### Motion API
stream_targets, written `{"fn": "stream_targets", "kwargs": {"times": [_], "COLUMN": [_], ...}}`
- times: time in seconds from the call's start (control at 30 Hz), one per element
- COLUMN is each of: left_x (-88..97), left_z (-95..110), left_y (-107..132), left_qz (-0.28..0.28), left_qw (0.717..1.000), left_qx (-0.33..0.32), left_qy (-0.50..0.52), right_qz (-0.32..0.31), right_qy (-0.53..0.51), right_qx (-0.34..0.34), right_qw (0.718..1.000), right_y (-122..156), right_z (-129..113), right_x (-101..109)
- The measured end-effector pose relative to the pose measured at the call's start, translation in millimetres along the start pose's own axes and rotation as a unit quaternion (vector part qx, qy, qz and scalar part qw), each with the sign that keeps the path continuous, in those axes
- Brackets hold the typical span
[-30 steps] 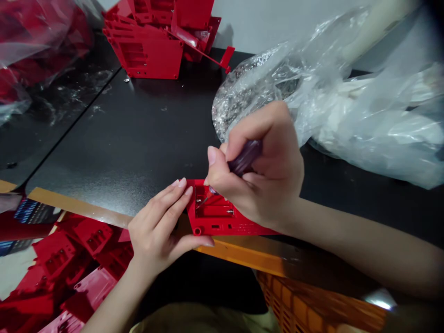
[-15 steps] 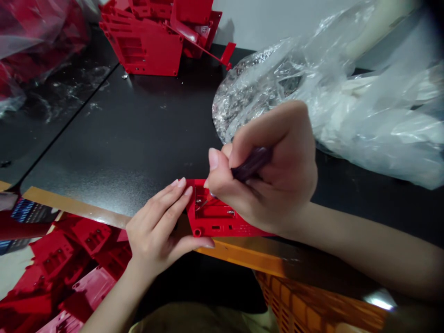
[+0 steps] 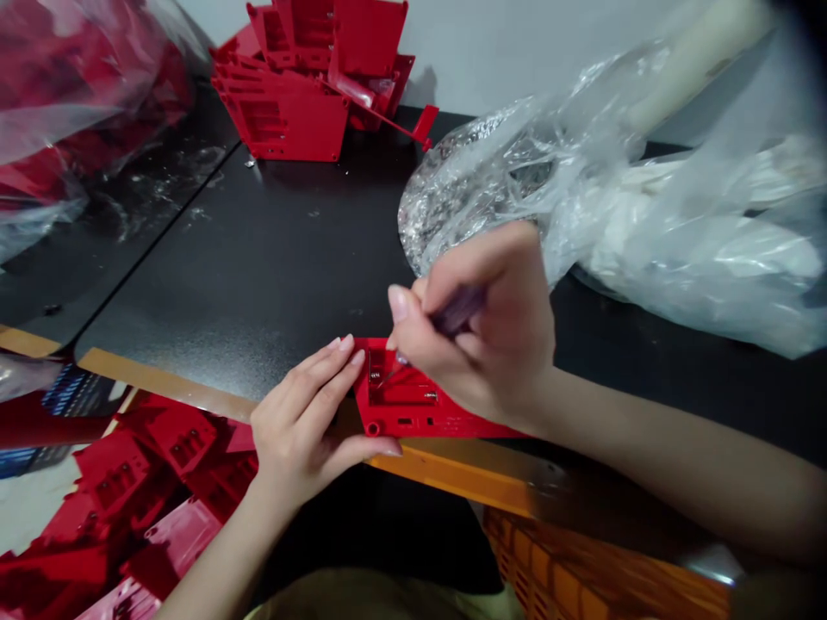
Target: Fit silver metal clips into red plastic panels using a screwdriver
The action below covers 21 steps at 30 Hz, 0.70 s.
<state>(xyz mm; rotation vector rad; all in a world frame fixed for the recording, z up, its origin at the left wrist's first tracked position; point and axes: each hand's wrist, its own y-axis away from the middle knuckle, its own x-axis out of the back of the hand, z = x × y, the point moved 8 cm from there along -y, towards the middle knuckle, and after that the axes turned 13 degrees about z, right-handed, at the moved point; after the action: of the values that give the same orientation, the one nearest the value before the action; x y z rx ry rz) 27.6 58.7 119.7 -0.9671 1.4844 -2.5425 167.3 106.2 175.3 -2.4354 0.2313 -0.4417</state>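
Note:
A red plastic housing with an open compartment holding metal spring contacts lies at the table's near edge. My left hand steadies its left end, with the thumb along the lower edge and the fingertips near the upper corner. My right hand grips a purple-handled screwdriver in a closed fist. Its thin metal shaft slants down into the compartment's left end, close to a spring contact. The fingers hide the tip.
Stacked red housings stand at the back of the black table. A transparent plastic bag lies to the right. More red parts are heaped at lower left, another bag of red parts is at upper left, and an orange crate sits below.
My right hand has drawn in closer to the housing, with more of the screwdriver handle covered. The view has shifted slightly, so everything on the table sits a little lower.

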Motion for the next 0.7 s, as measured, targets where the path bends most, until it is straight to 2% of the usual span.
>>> {"fn": "stream_targets", "kwargs": {"times": [0.1, 0.13, 0.2, 0.27, 0.37, 0.47, 0.57, 0.7], "left_x": [-0.5, -0.4, 0.0, -0.2, -0.3, -0.2, 0.0, 1.4], "left_z": [-1, -1, -1, -1, -1, -2, -2, -1], "left_y": [0, 0, 0, 1, 1, 1, 1, 2], "left_qz": [-0.001, 0.001, 0.002, 0.000, -0.003, -0.002, -0.001, 0.010], "left_qw": [1.000, 1.000, 1.000, 1.000, 1.000, 1.000, 1.000, 1.000], "left_qx": [0.011, 0.013, 0.012, 0.010, 0.011, 0.017, 0.019, 0.011], "left_qy": [-0.005, -0.006, -0.006, -0.008, -0.012, -0.012, -0.009, -0.011], "right_qz": [0.124, 0.139, 0.107, 0.042, -0.074, -0.165, -0.203, -0.214], "right_qy": [0.034, 0.054, 0.083, 0.076, 0.066, 0.098, 0.109, 0.105], "right_qx": [0.036, 0.048, 0.067, 0.069, 0.044, 0.020, 0.078, 0.129], "right_qw": [0.991, 0.988, 0.989, 0.994, 0.994, 0.981, 0.970, 0.962], "right_y": [-14, -18, -23, -27, -28, -27, -25, -19], "right_z": [-15, -19, -23, -22, -15, -13, -26, -37], "right_x": [28, 32, 29, 22, 11, 6, 6, 8]}}
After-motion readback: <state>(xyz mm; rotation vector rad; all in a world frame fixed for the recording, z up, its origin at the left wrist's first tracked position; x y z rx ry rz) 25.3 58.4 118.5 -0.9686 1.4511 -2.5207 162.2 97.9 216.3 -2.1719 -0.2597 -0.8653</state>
